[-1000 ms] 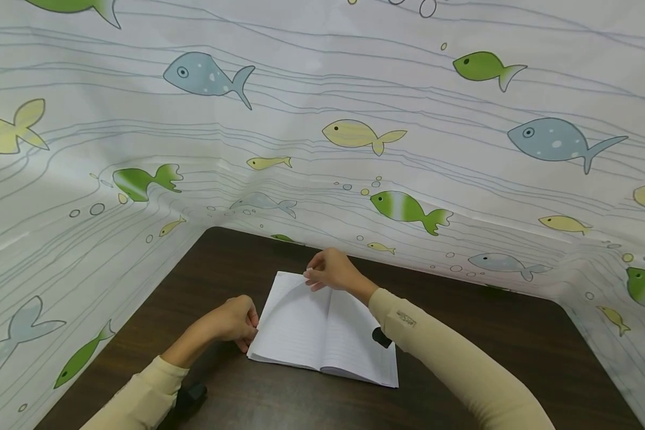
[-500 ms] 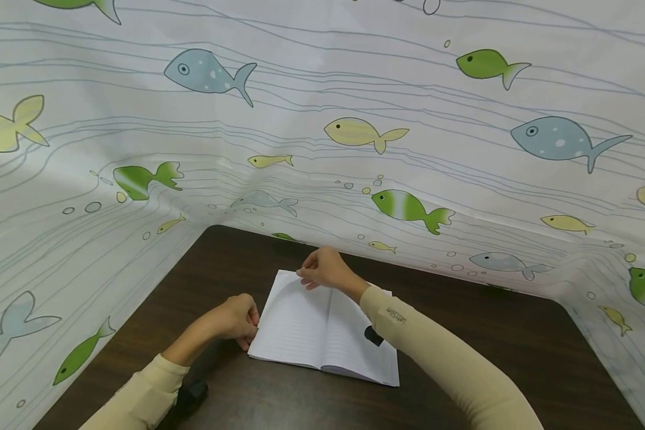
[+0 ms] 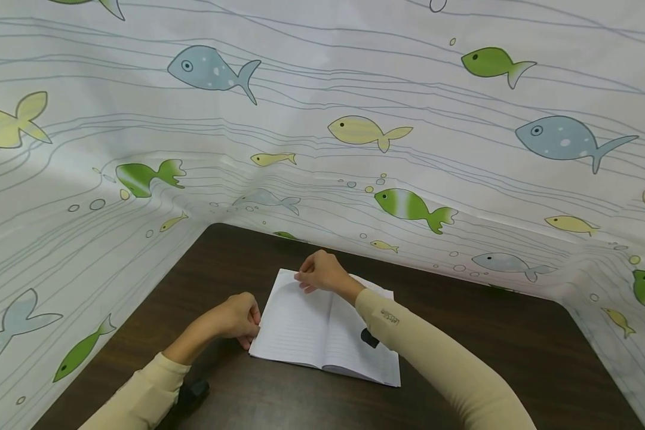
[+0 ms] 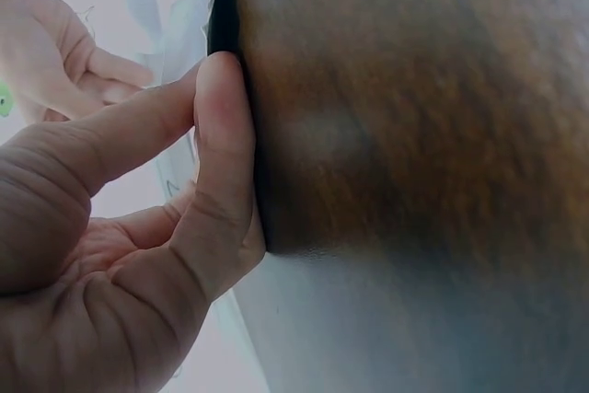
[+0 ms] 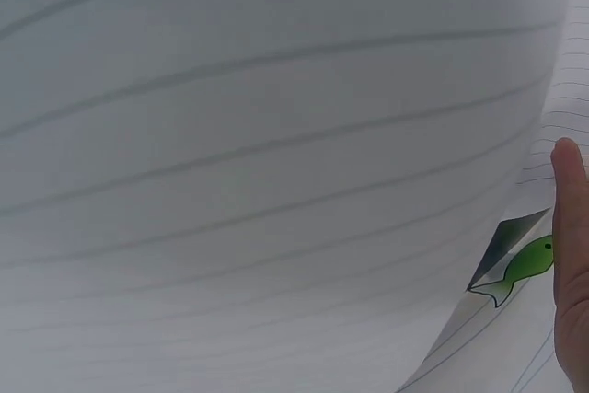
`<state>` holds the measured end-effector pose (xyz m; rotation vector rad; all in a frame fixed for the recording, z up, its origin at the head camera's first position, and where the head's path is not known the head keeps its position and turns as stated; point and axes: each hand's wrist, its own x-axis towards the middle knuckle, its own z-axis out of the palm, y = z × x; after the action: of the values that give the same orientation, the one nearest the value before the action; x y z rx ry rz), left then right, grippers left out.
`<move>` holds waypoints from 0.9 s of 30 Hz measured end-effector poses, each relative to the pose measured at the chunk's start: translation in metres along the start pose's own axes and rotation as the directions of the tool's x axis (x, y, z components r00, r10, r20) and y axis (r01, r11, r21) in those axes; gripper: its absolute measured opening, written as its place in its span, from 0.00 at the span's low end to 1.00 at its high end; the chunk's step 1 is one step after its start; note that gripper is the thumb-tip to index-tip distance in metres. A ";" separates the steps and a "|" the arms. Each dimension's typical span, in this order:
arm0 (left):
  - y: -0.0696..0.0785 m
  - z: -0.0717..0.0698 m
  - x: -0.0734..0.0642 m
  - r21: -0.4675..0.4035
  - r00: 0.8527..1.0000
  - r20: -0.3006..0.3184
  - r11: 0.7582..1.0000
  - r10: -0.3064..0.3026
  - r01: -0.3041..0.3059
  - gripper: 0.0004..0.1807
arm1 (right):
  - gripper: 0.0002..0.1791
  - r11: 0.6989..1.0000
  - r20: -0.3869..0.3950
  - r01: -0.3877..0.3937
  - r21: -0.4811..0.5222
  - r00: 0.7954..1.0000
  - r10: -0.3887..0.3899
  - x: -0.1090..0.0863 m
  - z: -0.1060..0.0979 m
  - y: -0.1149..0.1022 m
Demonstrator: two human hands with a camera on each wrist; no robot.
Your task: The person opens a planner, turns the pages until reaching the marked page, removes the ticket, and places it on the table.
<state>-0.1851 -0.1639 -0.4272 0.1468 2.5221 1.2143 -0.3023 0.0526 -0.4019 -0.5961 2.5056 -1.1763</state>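
An open notebook [image 3: 295, 325] with white lined pages lies on the dark wooden table. My left hand [image 3: 239, 319] holds its left edge near the lower corner; in the left wrist view, thumb and finger [image 4: 224, 126] meet at that edge. My right hand [image 3: 322, 273] reaches across the notebook, thumb and forefinger pinching a page near the top of the left side. In the right wrist view this lined page [image 5: 276, 154] curves close before the camera, with part of my hand [image 5: 572, 264] at the right border. The right forearm covers part of the right-hand page.
Paper printed with fish [image 3: 355, 130] stands as walls along the table's back and sides. Dark brown tabletop [image 3: 462, 334] extends around the notebook. A black wrist device [image 3: 192, 394] sits under the left sleeve, another [image 3: 369, 337] under the right.
My right hand has moved slightly left along the top of the left page, and the page's curved shadow there has faded. The left hand keeps its place at the notebook's edge.
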 end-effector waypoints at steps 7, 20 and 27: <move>0.003 0.000 -0.001 0.000 1.000 0.016 1.000 0.001 -0.001 0.05 | 0.08 1.000 0.011 -0.006 -0.012 1.000 0.006 0.001 0.004 0.001; 0.002 -0.002 0.003 -0.059 0.998 0.041 0.997 -0.049 0.051 0.17 | 0.09 0.998 0.037 -0.005 -0.065 0.999 0.008 0.002 0.009 -0.003; 0.003 -0.003 0.002 -0.037 0.998 0.038 0.998 -0.041 0.042 0.18 | 0.09 0.997 0.020 -0.001 -0.075 1.000 0.003 0.003 0.010 -0.006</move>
<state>-0.1880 -0.1638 -0.4242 0.1063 2.4568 1.2310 -0.2991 0.0413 -0.4034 -0.6214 2.5419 -1.0746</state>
